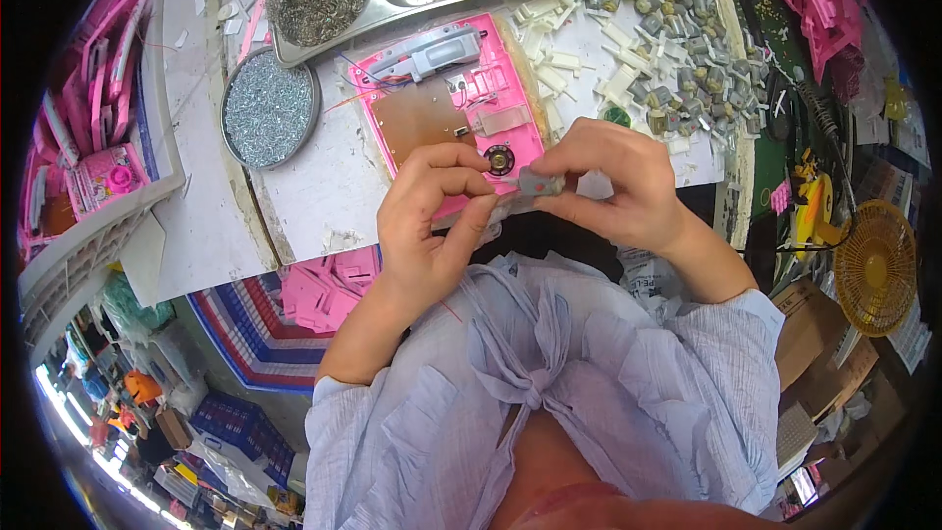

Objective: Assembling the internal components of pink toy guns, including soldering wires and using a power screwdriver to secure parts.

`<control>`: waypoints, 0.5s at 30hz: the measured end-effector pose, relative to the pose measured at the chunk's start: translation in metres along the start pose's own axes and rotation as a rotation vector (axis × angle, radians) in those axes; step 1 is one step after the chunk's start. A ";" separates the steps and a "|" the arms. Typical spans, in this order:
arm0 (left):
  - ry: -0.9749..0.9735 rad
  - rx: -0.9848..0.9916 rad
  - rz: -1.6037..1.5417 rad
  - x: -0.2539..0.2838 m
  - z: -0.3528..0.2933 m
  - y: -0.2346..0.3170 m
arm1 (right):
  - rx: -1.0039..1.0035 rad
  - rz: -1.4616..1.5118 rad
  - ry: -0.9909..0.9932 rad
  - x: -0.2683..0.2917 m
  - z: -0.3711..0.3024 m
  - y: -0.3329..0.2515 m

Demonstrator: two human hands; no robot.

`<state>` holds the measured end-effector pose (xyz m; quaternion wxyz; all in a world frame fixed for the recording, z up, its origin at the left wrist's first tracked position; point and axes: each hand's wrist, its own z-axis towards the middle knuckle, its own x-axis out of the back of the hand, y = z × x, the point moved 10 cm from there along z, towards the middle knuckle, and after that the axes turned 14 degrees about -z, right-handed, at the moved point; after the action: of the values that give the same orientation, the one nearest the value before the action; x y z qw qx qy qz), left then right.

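Note:
A pink plastic toy casing [515, 79] lies open in front of me, with a brown plate [417, 118], a grey plastic mechanism, thin wires and a round black disc [500, 159] in it. Between the thumb and fingers of my right hand [618, 177] is a small grey motor-like block [538, 184] with a reddish spot, over the casing's near edge. My left hand [427, 211] is just left of the block, its thumb and forefinger pinched together. Whatever sits in that pinch is too small to make out.
Loose white plastic parts and grey motor-like blocks [687, 69] are heaped at the right. A round dish of small screws [268, 108] and a metal tray [392, 0] of small metal parts stand left and behind. Pink casings fill a crate [98, 206] at far left.

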<state>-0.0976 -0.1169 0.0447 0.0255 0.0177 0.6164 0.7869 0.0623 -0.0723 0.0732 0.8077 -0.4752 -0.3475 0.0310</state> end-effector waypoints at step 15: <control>-0.078 -0.247 0.098 -0.016 0.017 0.027 | -0.837 0.951 -0.112 -0.054 -0.037 0.053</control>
<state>-0.0809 -0.1074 0.0752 0.0130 0.0751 0.5117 0.8558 0.0579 -0.0920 -0.0085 0.4322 -0.8507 -0.1232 0.2727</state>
